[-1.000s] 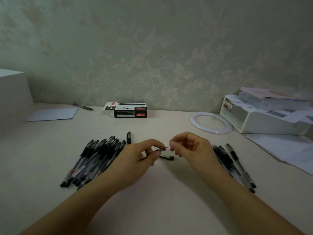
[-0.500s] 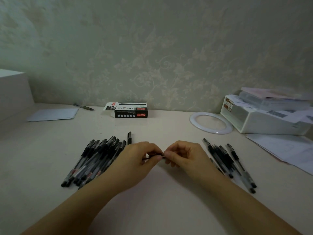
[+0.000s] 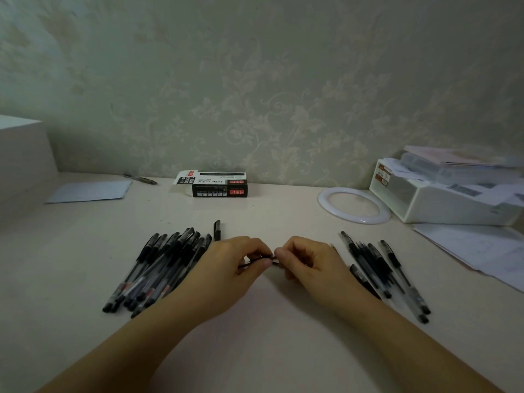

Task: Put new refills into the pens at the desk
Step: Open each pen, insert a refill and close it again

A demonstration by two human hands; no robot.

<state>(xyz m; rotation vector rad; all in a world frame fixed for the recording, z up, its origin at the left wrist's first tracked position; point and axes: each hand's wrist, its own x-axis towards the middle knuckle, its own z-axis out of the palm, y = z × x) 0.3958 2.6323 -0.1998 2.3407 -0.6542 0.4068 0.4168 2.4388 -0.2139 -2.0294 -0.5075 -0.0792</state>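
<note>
Two hands met above the surface [image 3: 255, 336]; the left hand [image 3: 226, 268] gripped the pen [image 3: 256, 260] steady, the right hand [image 3: 309, 265] pinched its tip end, probably to screw it on.

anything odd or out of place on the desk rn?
Minor only: one loose black pen cap lies alone behind the left pen pile, and the refill box by the wall has its end flap open. No spills or damage visible.

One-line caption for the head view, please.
Both hands, left hand and right hand, pinch one pen between the left pen pile and right pen pile.
</note>
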